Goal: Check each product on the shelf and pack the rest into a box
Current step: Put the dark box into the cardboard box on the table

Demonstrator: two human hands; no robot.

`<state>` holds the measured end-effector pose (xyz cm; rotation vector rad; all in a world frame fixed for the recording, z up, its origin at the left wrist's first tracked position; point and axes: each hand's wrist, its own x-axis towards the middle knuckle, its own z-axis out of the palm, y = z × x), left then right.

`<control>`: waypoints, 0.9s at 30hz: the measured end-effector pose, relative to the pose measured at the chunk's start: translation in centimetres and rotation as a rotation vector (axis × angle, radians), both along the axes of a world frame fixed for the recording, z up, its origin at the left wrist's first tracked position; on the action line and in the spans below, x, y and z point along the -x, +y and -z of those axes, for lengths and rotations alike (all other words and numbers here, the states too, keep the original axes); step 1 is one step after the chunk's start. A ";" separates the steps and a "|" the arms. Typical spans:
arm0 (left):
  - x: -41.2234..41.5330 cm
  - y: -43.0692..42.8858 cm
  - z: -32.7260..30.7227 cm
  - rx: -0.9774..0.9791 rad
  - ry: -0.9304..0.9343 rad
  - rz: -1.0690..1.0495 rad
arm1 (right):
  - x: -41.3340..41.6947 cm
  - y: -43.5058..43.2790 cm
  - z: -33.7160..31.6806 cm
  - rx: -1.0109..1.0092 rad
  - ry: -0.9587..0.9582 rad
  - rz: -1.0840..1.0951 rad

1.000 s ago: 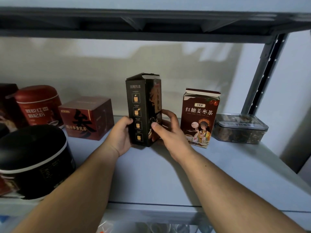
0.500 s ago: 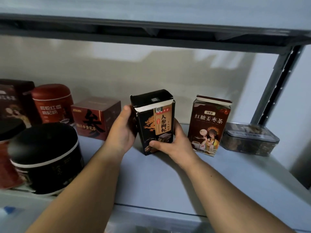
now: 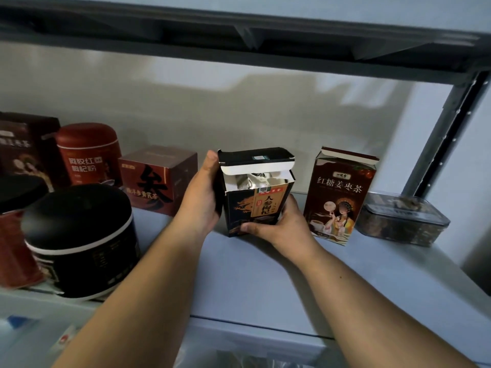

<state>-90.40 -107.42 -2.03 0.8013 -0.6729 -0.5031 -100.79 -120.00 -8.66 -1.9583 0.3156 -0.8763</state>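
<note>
A black tea box (image 3: 255, 203) with a gold dragon and a tan label stands on the grey shelf (image 3: 265, 282), tilted toward me. Its top flap is open and silver sachets show inside. My left hand (image 3: 202, 197) grips the box's left side, thumb up at the top corner. My right hand (image 3: 276, 224) holds the lower right corner, thumb across the front bottom edge.
To the right stand a brown carton with a lady print (image 3: 340, 197) and a clear lidded tub (image 3: 401, 219). On the left are a dark red cube box (image 3: 159, 179), a red canister (image 3: 87, 155), a black round tin (image 3: 82, 240) and a brown carton (image 3: 24, 150). A steel post (image 3: 451, 131) rises at right.
The box was turned from its side panel to its front, then tipped toward me. Its top flap has come open, and the sachets inside show.
</note>
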 end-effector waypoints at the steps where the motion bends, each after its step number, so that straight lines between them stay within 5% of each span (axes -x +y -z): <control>1: 0.1 0.1 0.0 -0.008 0.002 -0.001 | 0.1 -0.1 0.0 0.001 0.008 0.003; 15: -0.3 -0.9 2.2 -0.220 0.020 -0.003 | 0.0 -0.2 0.0 0.023 0.081 0.027; 27: -0.1 1.4 6.0 -0.729 -0.325 -0.131 | 0.9 0.9 -0.8 -0.065 0.156 0.054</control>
